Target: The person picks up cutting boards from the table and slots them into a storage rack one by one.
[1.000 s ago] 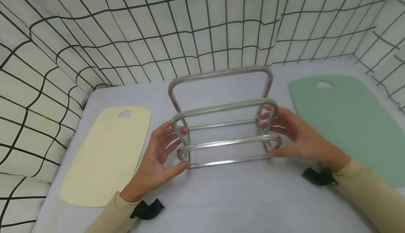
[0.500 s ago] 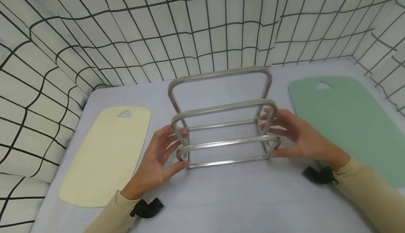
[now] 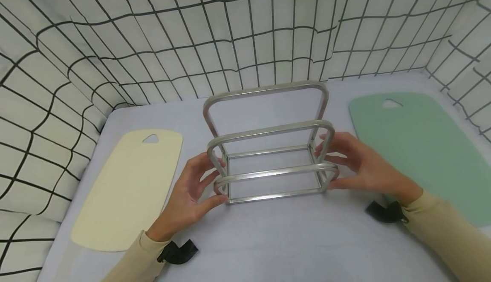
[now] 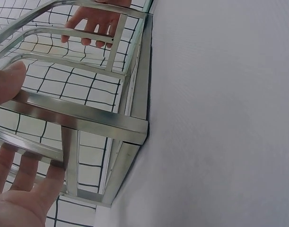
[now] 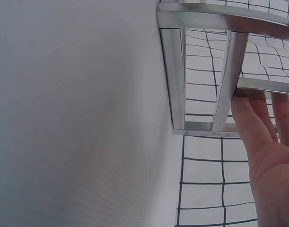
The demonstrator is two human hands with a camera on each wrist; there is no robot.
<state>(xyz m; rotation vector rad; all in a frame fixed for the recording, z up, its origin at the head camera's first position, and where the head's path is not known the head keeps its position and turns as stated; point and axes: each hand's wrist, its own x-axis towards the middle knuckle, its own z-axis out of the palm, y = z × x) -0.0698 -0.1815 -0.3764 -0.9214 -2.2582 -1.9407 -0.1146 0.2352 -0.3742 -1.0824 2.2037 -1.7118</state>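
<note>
Hardly anything's moved vs. a sec ago: L hand (image 3: 189, 194) and R hand (image 3: 364, 167) still grip the metal rack (image 3: 274, 172) by its two ends, thumbs nearest us, so afaict it's just being steadied. It stands upright on the pale counter (image 3: 284, 239) b/w a cream board (image 3: 130, 188) and a green board (image 3: 418, 145), w/ gridded cloth (image 3: 261, 33) behind & on both sides.

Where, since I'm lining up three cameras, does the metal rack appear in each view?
Head: centre, the metal rack stands between the left hand and right hand.
Left wrist: left half, the metal rack seen from close by.
Right wrist: upper right, the metal rack only partly in frame.
Shared landmark: the black-gridded white backdrop beyond it.
</note>
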